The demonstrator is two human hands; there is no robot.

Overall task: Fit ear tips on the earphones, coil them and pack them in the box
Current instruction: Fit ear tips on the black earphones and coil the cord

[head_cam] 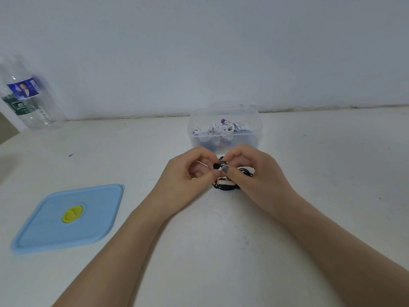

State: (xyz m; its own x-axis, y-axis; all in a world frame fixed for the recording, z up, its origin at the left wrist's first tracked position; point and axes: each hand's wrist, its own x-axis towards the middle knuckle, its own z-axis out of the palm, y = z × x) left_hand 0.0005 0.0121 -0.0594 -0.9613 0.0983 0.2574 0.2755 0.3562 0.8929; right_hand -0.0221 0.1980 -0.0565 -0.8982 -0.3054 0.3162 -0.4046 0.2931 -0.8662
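A clear bottle (26, 96) is standing far left on the table (309, 173); a blue lid (66, 220) is lying near left. At centre, our left hand (188, 173) is pinching a black ear tip (216, 166), and our right hand (254, 173) is pinching the earphone bud (222, 161), its black cable (225, 186) lying beneath. The open box (224, 129) is sitting just beyond.

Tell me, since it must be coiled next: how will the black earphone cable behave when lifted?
Probably floppy: the black cable lies in loose loops on the table. Likely light, being thin. It may tangle or spring uncoiled, so hold the loops pinched.
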